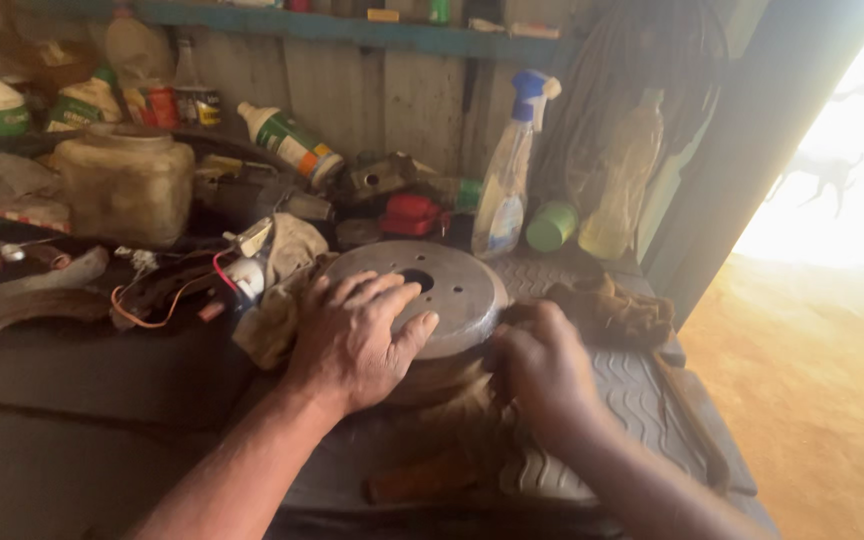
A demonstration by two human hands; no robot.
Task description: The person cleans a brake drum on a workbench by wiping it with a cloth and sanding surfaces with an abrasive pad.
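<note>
Head view, fingers: left hand [352,335] lies palm down with fingers spread flat on top of the brake drum [422,290]; right hand [542,365] is curled against the drum's near right rim, its fingertips hidden, so what it grips cannot be told.
Drum look: round grey metal, flat face with a dark centre hole and small bolt holes, rusty brown side wall.
Drum place: on the ribbed rubber mat [632,400] at the near right part of the workbench [72,380].
Edges and room: mat's right edge drops to the sandy floor [812,400]; a brown rag [612,310] lies just behind the right hand; spray bottle [507,180] and green cup [552,226] stand behind the drum.
Left clutter: dusty plastic jar [127,185], wires and cloth touching the drum's left side.
Hard to see: glare washes out the doorway at right; drum's near side is blurred.
</note>
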